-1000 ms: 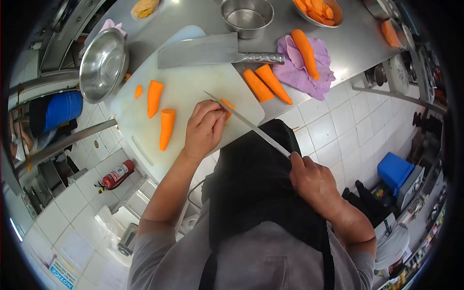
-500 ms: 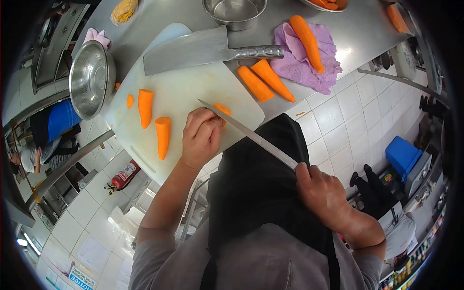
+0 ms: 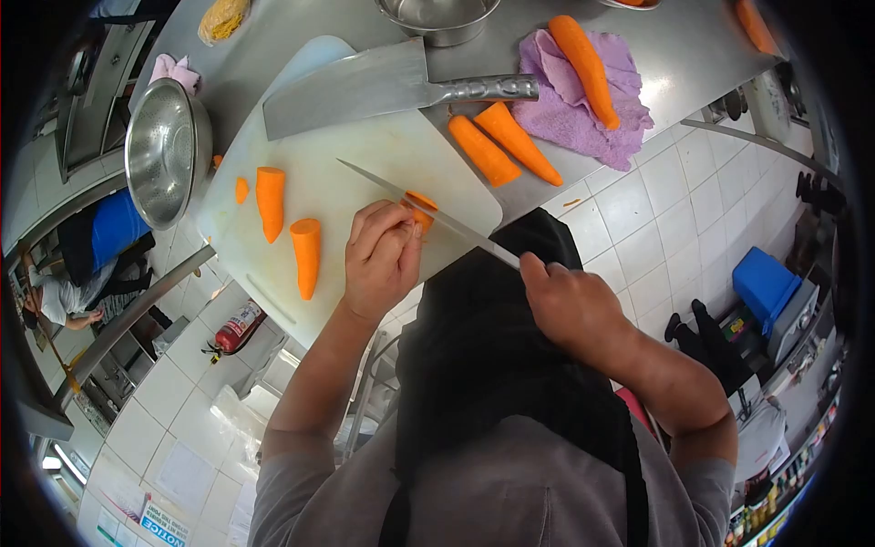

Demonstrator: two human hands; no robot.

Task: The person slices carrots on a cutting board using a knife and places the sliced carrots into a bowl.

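Observation:
My left hand (image 3: 381,260) is closed around a carrot piece (image 3: 420,211) near the front edge of the white cutting board (image 3: 365,150). A long thin knife (image 3: 456,226) lies across that piece, its handle inside my closed right hand (image 3: 570,305) and its tip pointing up and left over the board. Two cut carrots (image 3: 270,202) (image 3: 306,258) and a small bit (image 3: 241,190) rest on the board's left part. A wide cleaver (image 3: 351,89) lies across its far side. Just right of the board are two more carrots (image 3: 483,150) (image 3: 518,143).
A purple cloth (image 3: 583,100) with a carrot (image 3: 585,71) on it lies on the right of the steel table. A perforated bowl (image 3: 162,153) tilts at the board's left. At the back are a steel pot (image 3: 439,20) and a yellow bag (image 3: 222,20). A person (image 3: 68,296) is at far left.
My right hand has moved left and up, and the knife has slid farther across the carrot piece, its tip now farther left. The left hand stays around the piece. The camera view has shifted slightly.

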